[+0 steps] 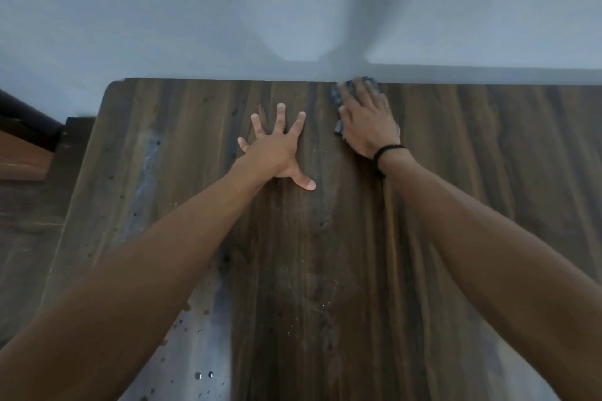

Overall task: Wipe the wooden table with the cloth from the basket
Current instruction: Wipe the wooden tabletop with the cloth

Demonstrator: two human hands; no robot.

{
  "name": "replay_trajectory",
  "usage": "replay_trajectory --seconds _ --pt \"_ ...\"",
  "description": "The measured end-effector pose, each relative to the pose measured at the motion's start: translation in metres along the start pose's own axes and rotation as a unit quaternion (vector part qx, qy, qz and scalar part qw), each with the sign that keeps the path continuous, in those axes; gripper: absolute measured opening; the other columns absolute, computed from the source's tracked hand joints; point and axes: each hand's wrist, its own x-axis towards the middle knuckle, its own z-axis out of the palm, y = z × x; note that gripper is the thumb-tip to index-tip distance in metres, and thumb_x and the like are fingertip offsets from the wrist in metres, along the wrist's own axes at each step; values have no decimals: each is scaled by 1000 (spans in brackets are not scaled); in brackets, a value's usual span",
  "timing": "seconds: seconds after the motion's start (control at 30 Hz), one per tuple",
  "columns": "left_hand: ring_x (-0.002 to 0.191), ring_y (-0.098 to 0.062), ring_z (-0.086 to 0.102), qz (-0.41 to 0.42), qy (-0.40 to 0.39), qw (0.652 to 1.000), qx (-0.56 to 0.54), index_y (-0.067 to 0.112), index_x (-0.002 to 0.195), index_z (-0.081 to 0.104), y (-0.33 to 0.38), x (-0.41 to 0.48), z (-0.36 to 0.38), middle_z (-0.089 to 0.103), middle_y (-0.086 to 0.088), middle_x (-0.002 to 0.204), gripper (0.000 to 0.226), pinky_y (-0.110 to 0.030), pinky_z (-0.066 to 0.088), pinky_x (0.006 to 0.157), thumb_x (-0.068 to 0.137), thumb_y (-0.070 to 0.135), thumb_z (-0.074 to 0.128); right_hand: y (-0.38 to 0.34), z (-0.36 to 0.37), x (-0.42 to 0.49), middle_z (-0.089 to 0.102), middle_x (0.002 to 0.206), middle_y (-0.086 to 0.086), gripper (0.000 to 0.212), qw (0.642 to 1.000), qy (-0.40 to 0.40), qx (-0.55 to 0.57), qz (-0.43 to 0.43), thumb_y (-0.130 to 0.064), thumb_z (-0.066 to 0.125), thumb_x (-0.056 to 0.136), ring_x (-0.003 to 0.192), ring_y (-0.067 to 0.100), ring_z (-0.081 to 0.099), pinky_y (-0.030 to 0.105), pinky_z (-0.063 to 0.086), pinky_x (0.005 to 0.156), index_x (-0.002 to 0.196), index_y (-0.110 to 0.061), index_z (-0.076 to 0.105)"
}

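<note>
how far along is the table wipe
Done: the cloth is out and on the wooden table. In hand: the right hand presses it flat at the far edge, left hand braced flat beside it. Left: pale specks and droplets lie on the near part, so most looks unwiped.

A plain pale grey-blue wall (195, 10) rises along the far edge of the counter (488, 172). Beyond the counter's left edge lies dark wood-grain floor (29, 238). Near the far-left corner, a black bar (26, 117) slants above a reddish-brown board (22, 156).
</note>
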Motion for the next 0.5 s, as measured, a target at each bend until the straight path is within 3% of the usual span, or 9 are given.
replay_trajectory --seconds 0.07,0.17,0.27,0.37,0.5 --pt "141 -48 -30 -4 8 1000 2 38 153 -23 -2 -1 0 -41 3 156 145 -77 3 109 59 60 86 4 -1 6 2 168 0 53 999 -17 -2 -48 -39 20 107 154 22 -1 44 2 124 159 -32 12" --pt "141 -48 -31 -9 4 1000 0 39 152 -23 -3 -1 -1 -41 4 156 146 -77 3 109 59 59 87 3 -6 11 5 168 3 53 999 11 16 36 -36 23 107 154 22 2 44 4 124 159 -28 17" --pt "141 -48 -30 -1 8 1000 -2 39 153 -22 -1 1 1 -40 4 156 146 -77 2 109 58 59 87 -1 -2 7 5 168 1 53 1000 5 4 -2 -37 22 108 154 22 1 42 2 123 160 -29 15" --pt "141 -48 -31 -9 9 1000 2 39 153 -23 -4 1 0 -41 3 156 146 -77 2 109 59 58 87 -8 -3 13 2 168 2 54 999 9 20 47 -37 22 107 155 22 0 43 2 124 160 -28 14" --pt "142 -48 -30 0 12 1000 -1 39 153 -22 -3 2 2 -40 4 157 147 -77 3 109 57 60 87 -14 -1 12 0 168 -1 54 999 -23 0 -34 -37 21 108 155 21 -2 43 3 124 160 -29 12"
